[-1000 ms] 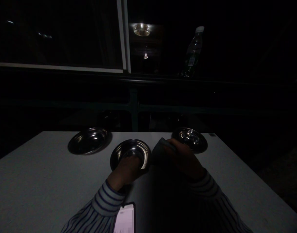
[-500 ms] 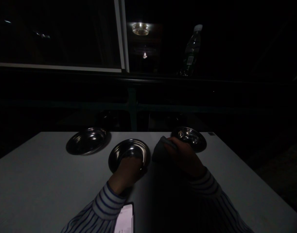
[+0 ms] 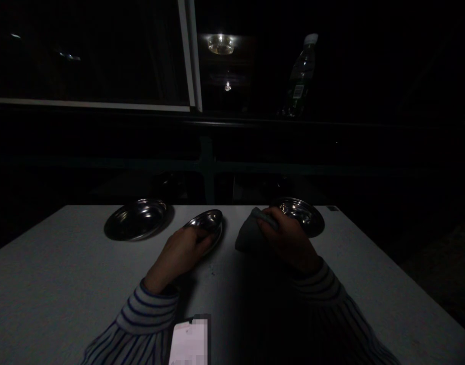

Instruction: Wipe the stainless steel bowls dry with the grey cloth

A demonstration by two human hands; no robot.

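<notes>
The scene is very dark. My left hand [image 3: 179, 251] grips the near rim of a shiny steel plate [image 3: 207, 223] and holds it tilted, its far edge toward the table's back. My right hand [image 3: 289, 243] is closed on a folded dark grey cloth [image 3: 249, 233] just right of that plate. A second steel plate [image 3: 137, 219] lies flat at the back left. A third steel plate [image 3: 302, 215] lies at the back right, right behind my right hand. Both sleeves are striped.
The white table [image 3: 65, 274] ends at its far edge just behind the plates and slopes off at the right. A lit phone [image 3: 188, 342] lies at the near edge between my arms. A water bottle [image 3: 300, 76] stands on a dark ledge beyond.
The middle plate lay flat under my left hand; now that hand has lifted its near rim and tilted it, shifting a little left. My right hand with the cloth has barely moved.
</notes>
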